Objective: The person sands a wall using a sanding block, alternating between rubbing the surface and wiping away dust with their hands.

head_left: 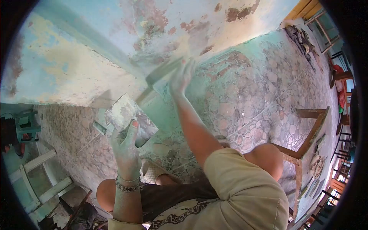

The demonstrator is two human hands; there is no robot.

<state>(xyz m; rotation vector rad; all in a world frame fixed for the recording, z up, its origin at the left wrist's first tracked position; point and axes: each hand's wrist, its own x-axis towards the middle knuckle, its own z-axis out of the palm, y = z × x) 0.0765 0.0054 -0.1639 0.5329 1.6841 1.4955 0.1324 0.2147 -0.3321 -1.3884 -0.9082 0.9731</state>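
Head view, one only. Right hand [181, 76] stretched up against the wall [69, 65], fingers closed around the handle of a putty knife [163, 72], blade pressed flat on the patchy plaster just below a band of flaking red-brown spots. Left hand [124, 147] lower and nearer, fingers and thumb clamped on the bottom edge of a square, plaster-smeared hawk plate [128, 115], tilted, its upper corner close under the wall's lower edge but apart from the knife. Beaded bracelet [128, 186] on the left wrist. Counted: two hands, two tools, one bracelet. Open wall spread to the left of the knife and above it; pebble-patterned floor [249, 92] ran bare between the arm and a wooden stool [306, 138] at right. Green painted frame [34, 172] stood low at left, well apart from the left hand. Stacked chairs [343, 76] crowded the far right edge, number not clear.
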